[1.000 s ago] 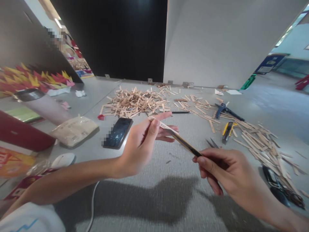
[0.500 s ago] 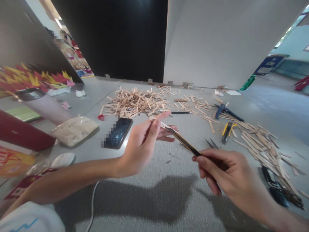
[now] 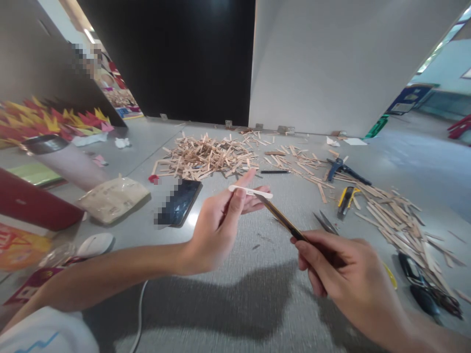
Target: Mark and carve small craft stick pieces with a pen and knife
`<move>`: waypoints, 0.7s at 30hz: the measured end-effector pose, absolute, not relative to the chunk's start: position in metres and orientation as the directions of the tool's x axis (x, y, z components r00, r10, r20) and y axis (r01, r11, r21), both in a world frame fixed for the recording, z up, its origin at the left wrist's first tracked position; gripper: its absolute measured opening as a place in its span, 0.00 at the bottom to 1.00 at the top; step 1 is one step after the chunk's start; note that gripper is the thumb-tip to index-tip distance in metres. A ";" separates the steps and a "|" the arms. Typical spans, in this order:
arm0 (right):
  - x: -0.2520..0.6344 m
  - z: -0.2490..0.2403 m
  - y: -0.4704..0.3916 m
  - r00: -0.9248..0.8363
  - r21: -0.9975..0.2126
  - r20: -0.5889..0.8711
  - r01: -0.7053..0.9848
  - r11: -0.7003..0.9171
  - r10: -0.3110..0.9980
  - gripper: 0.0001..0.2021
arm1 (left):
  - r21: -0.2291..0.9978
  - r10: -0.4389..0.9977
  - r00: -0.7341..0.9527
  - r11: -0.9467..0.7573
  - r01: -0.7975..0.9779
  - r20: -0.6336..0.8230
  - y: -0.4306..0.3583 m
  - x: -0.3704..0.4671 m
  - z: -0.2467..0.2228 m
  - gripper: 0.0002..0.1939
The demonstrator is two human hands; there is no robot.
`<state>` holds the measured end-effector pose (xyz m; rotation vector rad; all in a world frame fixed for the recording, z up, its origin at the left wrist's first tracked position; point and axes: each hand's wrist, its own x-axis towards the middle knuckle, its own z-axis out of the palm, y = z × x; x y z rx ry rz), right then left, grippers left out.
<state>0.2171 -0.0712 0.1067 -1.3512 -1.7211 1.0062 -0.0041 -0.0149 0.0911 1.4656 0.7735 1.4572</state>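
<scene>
While the knife stays slanted, the stick now lies flatter.

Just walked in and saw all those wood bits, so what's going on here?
The person's left hand holds a small pale strip above the gray surface. The right hand holds a slim craft knife, its blade tip at or very near the strip. Ahead lies a pile of wooden sticks; a yellow cutter lies off to the right.
</scene>
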 end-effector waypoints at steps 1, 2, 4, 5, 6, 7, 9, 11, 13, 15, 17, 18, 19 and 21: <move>0.218 0.105 -0.072 -0.196 -0.876 0.103 0.446 0.182 0.975 0.21 | 0.904 0.903 0.111 -0.397 -0.159 0.416 -0.015 -0.004 0.091 0.20; 0.219 0.104 -0.072 -0.200 -0.859 0.128 0.468 0.209 0.972 0.21 | 0.904 0.901 0.116 -0.398 -0.157 0.417 -0.015 -0.004 0.092 0.20; 0.219 0.104 -0.073 -0.206 -0.828 0.171 0.499 0.254 0.963 0.20 | 0.900 0.896 0.124 -0.408 -0.152 0.427 -0.016 -0.004 0.093 0.20; 0.219 0.105 -0.073 -0.211 -0.810 0.197 0.514 0.281 0.957 0.19 | 0.898 0.893 0.125 -0.414 -0.147 0.433 -0.016 -0.004 0.093 0.20; 0.219 0.106 -0.073 -0.215 -0.785 0.233 0.534 0.315 0.948 0.19 | 0.897 0.891 0.126 -0.420 -0.140 0.436 -0.017 -0.004 0.093 0.20; 0.218 0.107 -0.072 -0.217 -0.748 0.289 0.557 0.361 0.932 0.18 | 0.896 0.890 0.125 -0.424 -0.132 0.440 -0.017 -0.004 0.094 0.21; 0.217 0.108 -0.071 -0.223 -0.638 0.428 0.612 0.467 0.876 0.16 | 0.894 0.887 0.122 -0.432 -0.121 0.445 -0.017 -0.003 0.095 0.22; 0.217 0.108 -0.071 -0.249 -0.515 0.542 0.655 0.552 0.802 0.14 | 0.889 0.880 0.133 -0.442 -0.120 0.455 -0.016 -0.002 0.096 0.22; 0.218 0.108 -0.071 -0.280 -0.452 0.578 0.672 0.587 0.766 0.15 | 0.884 0.872 0.153 -0.450 -0.124 0.465 -0.016 -0.002 0.097 0.22; 0.218 0.110 -0.070 -0.301 -0.498 0.514 0.659 0.564 0.804 0.18 | 0.883 0.869 0.164 -0.452 -0.127 0.468 -0.015 -0.001 0.097 0.22; 0.219 0.113 -0.070 -0.317 -0.601 0.393 0.623 0.502 0.863 0.22 | 0.885 0.871 0.161 -0.447 -0.127 0.463 -0.016 -0.001 0.096 0.22; 0.219 0.114 -0.070 -0.326 -0.637 0.345 0.608 0.475 0.880 0.23 | 0.886 0.873 0.156 -0.447 -0.122 0.462 -0.016 -0.002 0.096 0.22; 0.219 0.115 -0.070 -0.329 -0.647 0.333 0.601 0.468 0.884 0.23 | 0.886 0.874 0.152 -0.450 -0.110 0.462 -0.016 -0.002 0.096 0.23; 0.219 0.117 -0.071 -0.312 -0.604 0.409 0.612 0.511 0.857 0.21 | 0.885 0.873 0.148 -0.460 -0.069 0.466 -0.017 -0.003 0.095 0.23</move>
